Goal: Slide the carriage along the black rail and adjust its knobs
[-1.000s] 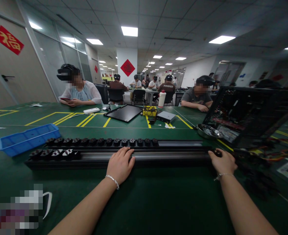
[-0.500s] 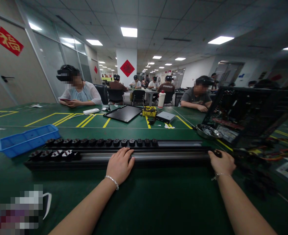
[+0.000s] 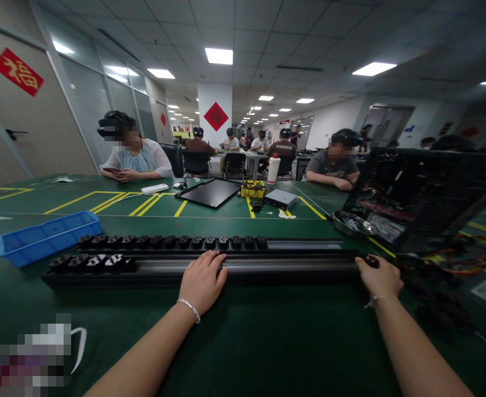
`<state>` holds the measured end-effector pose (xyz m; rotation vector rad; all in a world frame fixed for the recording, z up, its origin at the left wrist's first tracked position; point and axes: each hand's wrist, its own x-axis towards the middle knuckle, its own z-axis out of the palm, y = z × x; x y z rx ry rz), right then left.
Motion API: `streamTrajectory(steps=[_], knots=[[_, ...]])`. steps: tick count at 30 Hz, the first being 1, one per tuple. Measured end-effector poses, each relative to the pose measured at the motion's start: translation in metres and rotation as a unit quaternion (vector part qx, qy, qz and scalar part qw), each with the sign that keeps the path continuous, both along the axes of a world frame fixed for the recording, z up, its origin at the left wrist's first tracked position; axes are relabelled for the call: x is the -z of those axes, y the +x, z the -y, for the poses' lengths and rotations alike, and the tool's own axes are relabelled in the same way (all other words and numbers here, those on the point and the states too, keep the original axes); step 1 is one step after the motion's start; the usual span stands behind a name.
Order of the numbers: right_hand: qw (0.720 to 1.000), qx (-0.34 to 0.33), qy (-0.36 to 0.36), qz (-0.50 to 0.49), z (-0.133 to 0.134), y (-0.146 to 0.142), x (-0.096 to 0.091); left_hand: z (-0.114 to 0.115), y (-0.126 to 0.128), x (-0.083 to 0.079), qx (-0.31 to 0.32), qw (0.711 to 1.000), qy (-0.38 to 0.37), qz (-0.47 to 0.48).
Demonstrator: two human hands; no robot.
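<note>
Two long black power tracks (image 3: 304, 266) lie side by side across the table in front of me. My left hand (image 3: 203, 278) lies over the middle of the near one, fingers curled across its top and thumb toward me. At that track's right end, my right hand (image 3: 381, 278) grips a small round black socket module (image 3: 372, 261), mostly covered by the fingers. Whether the module touches the track I cannot tell. Several black socket modules (image 3: 113, 260) sit at the near track's left end. A longer row of modules (image 3: 196, 241) fills much of the far track.
A blue bin (image 3: 48, 234) stands at the left. Behind the tracks lie a flat black panel (image 3: 212, 192) and a grey box (image 3: 281, 199). At right are a metal bowl (image 3: 352, 225), an opened computer case (image 3: 425, 193) and loose dark parts (image 3: 445, 314). People sit across the table.
My right hand has shifted slightly right with the socket module in its fingers. The left hand keeps its place on the near track.
</note>
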<state>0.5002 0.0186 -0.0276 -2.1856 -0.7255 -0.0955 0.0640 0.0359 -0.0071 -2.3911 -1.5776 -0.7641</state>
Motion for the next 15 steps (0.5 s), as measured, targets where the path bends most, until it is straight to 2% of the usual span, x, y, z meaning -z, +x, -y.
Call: streamTrajectory(steps=[9, 15], knots=[[1.000, 0.002, -0.022, 0.005, -0.0002, -0.0002, -0.0044, 0.0009, 0.0001, -0.0017, 0.000, 1.000, -0.006, -0.006], [1.000, 0.006, 0.019, 0.007, -0.0002, -0.0019, -0.0023, -0.0001, -0.0005, 0.0012, 0.002, 1.000, -0.003, -0.004]])
